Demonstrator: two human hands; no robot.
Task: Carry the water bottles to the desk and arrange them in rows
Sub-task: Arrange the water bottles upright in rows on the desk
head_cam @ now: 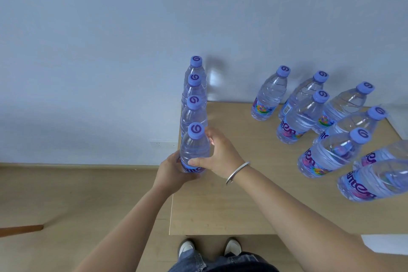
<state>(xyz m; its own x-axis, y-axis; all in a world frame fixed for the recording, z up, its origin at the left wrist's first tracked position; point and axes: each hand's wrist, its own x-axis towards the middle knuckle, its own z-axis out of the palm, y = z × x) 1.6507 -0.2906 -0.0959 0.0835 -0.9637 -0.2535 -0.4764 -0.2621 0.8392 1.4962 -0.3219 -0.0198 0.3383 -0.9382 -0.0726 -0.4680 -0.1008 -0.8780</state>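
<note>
A row of several clear water bottles with blue caps runs along the left edge of the wooden desk [231, 205], from the back wall toward me. The nearest bottle [195, 149] of that row stands upright between both hands. My left hand [171, 172] grips its lower part from the left. My right hand [217, 153] wraps its right side, thumb across the label. Several more bottles [293, 117] stand loosely grouped on the right half of the desk, the closest ones [331, 154] near the right frame edge.
The desk stands against a pale blue wall [110, 40]. Wooden floor [66, 194] lies to the left, with a wall socket [164, 144] low on the wall. My shoes [208, 248] show below the desk's front edge.
</note>
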